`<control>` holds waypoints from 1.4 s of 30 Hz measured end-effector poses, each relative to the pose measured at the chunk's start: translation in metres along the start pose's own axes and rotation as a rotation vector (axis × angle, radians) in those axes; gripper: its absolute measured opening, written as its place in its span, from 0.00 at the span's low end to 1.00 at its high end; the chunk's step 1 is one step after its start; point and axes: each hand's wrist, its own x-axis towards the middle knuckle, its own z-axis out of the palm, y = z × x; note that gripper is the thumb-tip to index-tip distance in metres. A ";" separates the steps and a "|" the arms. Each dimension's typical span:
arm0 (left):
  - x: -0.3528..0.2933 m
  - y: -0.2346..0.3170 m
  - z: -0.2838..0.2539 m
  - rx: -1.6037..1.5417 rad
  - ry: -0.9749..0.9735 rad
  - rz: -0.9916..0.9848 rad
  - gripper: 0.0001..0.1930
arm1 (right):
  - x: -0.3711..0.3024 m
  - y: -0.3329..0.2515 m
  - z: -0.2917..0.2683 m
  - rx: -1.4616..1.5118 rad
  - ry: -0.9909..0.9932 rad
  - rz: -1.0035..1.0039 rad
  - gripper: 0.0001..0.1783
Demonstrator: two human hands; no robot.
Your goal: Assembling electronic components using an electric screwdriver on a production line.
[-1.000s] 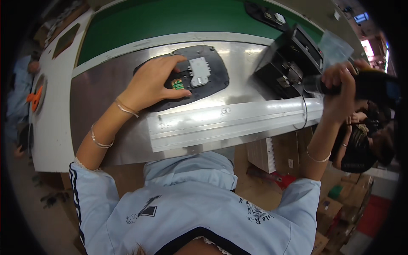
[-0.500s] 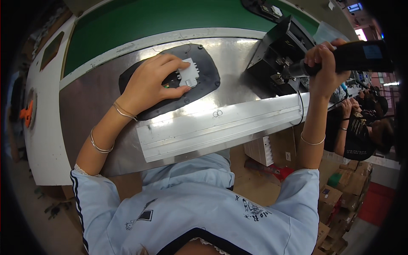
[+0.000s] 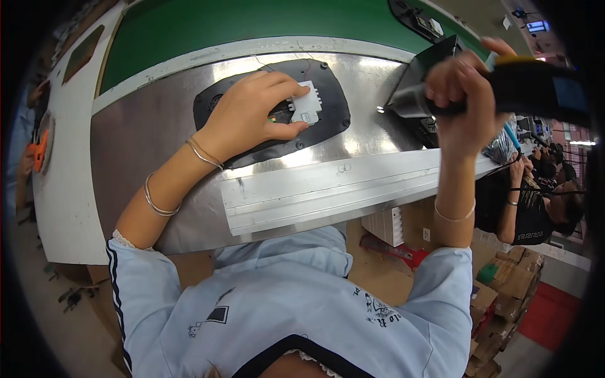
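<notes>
My left hand grips a white plastic block between thumb and forefinger. The block sits on a rounded black plastic panel that lies on the metal worktop, and thin wires rise from its far edge. My hand covers much of the panel's middle. My right hand, raised and blurred, is wrapped round a black electric screwdriver. Its tip points left, toward the panel but apart from it. A bright spot shows at the tip; whether it is a screw I cannot make out. Behind the screwdriver stands a black box.
A pale metal rail runs along the worktop's near edge. Beyond the worktop lies a green belt, with another black part on it. People work at the far right. Cardboard boxes are stacked below them.
The screwdriver's tip has come away from the black box and swung left toward the panel. My left hand keeps its hold on the white block. The whole view has shifted slightly.
</notes>
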 end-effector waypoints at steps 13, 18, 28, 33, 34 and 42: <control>-0.004 -0.006 0.003 -0.020 0.030 0.041 0.21 | 0.018 0.040 0.076 0.168 0.027 0.166 0.18; -0.004 -0.006 0.002 -0.018 0.027 0.030 0.21 | 0.016 0.044 0.076 0.146 -0.001 0.170 0.18; -0.004 -0.006 0.001 -0.012 0.028 0.035 0.21 | 0.014 0.050 0.079 0.167 -0.021 0.172 0.16; -0.002 -0.007 -0.001 -0.002 0.027 0.036 0.22 | 0.014 0.050 0.085 0.107 -0.035 0.192 0.14; -0.002 -0.006 0.000 -0.006 0.030 0.043 0.22 | 0.015 0.052 0.083 0.073 -0.031 0.213 0.14; -0.002 -0.007 0.001 -0.043 0.017 0.044 0.21 | 0.004 0.007 0.020 -0.062 -0.007 0.016 0.22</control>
